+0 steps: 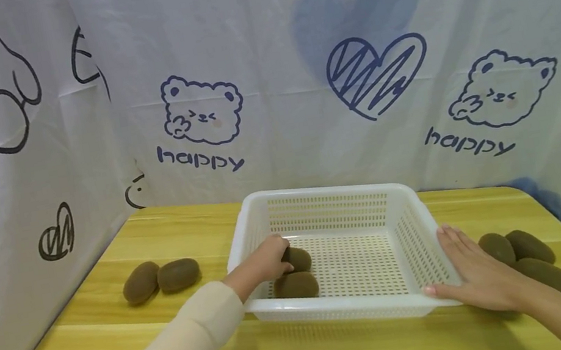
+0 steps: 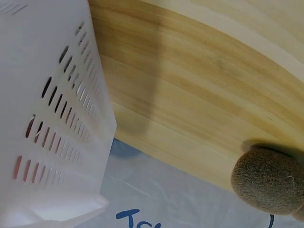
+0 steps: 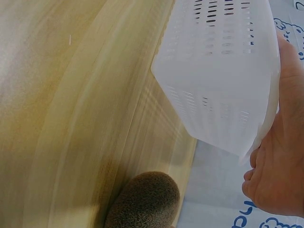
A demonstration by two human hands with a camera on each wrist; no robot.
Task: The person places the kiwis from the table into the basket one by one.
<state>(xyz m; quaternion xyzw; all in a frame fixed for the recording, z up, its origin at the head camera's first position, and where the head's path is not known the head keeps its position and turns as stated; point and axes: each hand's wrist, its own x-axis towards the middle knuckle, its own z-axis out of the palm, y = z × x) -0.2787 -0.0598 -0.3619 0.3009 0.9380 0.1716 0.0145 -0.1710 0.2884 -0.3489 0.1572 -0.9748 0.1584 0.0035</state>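
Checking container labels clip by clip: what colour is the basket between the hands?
White: the basket is plain white plastic-looking, best seen in the head view.

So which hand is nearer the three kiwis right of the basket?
Right: the right hand holds the right end of the basket, beside the kiwis; the left hand is farther, inside the basket's left side.

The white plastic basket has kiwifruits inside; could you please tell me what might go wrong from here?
The right hand grips the white plastic basket close to three loose kiwifruits, so it might nudge one and set it rolling. The left hand pinches a kiwifruit close beside another; it could slip or knock its neighbour.
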